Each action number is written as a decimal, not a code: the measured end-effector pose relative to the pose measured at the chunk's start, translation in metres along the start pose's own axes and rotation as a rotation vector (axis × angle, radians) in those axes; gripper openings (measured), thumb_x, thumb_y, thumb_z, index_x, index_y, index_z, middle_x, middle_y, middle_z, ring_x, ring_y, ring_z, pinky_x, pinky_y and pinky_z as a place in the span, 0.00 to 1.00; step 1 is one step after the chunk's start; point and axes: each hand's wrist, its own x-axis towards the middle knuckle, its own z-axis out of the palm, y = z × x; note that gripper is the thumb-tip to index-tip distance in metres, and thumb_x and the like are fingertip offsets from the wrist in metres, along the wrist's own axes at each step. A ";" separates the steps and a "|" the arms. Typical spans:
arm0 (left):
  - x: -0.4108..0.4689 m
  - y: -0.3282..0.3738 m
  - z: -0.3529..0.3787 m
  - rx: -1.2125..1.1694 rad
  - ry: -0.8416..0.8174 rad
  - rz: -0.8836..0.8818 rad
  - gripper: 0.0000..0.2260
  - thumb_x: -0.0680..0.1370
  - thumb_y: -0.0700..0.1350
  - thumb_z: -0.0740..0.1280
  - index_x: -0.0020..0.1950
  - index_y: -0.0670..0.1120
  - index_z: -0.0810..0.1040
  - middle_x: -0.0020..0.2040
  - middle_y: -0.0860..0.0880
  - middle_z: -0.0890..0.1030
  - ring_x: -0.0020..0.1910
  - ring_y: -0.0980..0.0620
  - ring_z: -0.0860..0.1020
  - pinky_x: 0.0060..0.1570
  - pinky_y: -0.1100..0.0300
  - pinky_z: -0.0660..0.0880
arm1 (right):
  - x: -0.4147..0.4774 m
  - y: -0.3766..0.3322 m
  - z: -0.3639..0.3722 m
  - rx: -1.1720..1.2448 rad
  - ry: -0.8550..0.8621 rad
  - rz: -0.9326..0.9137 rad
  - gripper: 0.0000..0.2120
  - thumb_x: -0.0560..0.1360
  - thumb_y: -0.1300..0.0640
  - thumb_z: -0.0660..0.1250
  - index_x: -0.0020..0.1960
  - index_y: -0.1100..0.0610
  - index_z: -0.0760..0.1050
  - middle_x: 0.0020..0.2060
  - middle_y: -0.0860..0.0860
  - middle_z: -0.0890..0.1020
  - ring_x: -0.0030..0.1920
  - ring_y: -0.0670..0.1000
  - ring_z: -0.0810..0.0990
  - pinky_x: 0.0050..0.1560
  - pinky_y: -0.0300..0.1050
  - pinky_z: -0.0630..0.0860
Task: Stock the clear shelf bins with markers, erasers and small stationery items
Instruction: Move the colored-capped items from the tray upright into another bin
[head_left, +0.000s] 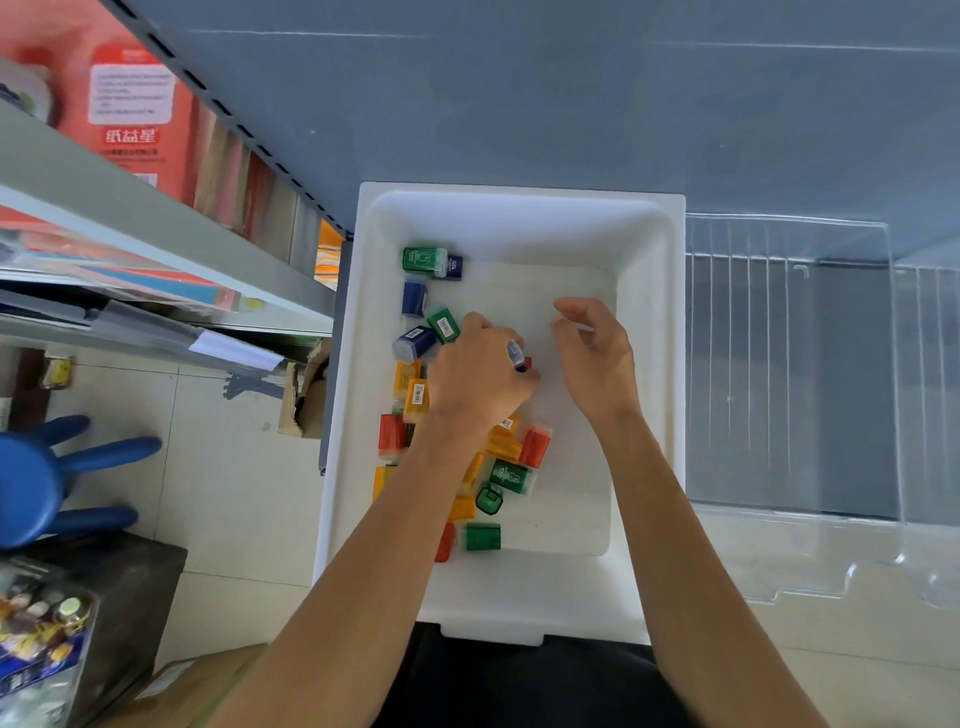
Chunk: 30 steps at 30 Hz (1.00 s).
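Observation:
A white bin (649, 322) sits on the grey shelf in front of me. Several small coloured stationery blocks, green (423, 259), blue (414, 297), orange (417, 397) and red (535, 446), lie along its left side. My left hand (475, 371) reaches into the bin, its fingers curled round a small dark blue block (517, 355) with a red one beside it. My right hand (597, 351) hovers over the bare white floor of the bin, fingers loosely curled, holding nothing.
Clear plastic shelf bins (789, 364) stand to the right of the white bin. Shelves with red boxes (130, 98) and paper packs rise at the left. Below left are a blue stool (36, 478), cardboard boxes and a tiled floor.

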 end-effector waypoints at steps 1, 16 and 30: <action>-0.001 0.002 0.002 0.013 0.000 0.004 0.10 0.73 0.54 0.71 0.51 0.51 0.82 0.51 0.50 0.77 0.48 0.47 0.80 0.43 0.56 0.74 | -0.001 0.001 -0.001 -0.001 0.000 -0.001 0.13 0.81 0.58 0.61 0.64 0.53 0.75 0.58 0.46 0.77 0.47 0.35 0.73 0.40 0.18 0.66; -0.026 -0.010 0.028 -0.071 0.200 0.028 0.15 0.74 0.45 0.73 0.59 0.47 0.79 0.73 0.43 0.63 0.60 0.39 0.76 0.56 0.50 0.77 | -0.019 0.012 -0.007 0.014 -0.024 -0.001 0.11 0.81 0.56 0.61 0.62 0.50 0.75 0.58 0.45 0.77 0.48 0.35 0.73 0.39 0.18 0.66; -0.022 0.000 0.023 0.060 0.167 -0.008 0.16 0.76 0.47 0.71 0.62 0.49 0.74 0.61 0.46 0.71 0.51 0.45 0.78 0.46 0.55 0.76 | -0.025 0.011 -0.008 0.039 -0.033 -0.014 0.12 0.81 0.57 0.61 0.63 0.51 0.75 0.58 0.45 0.77 0.49 0.35 0.73 0.39 0.18 0.67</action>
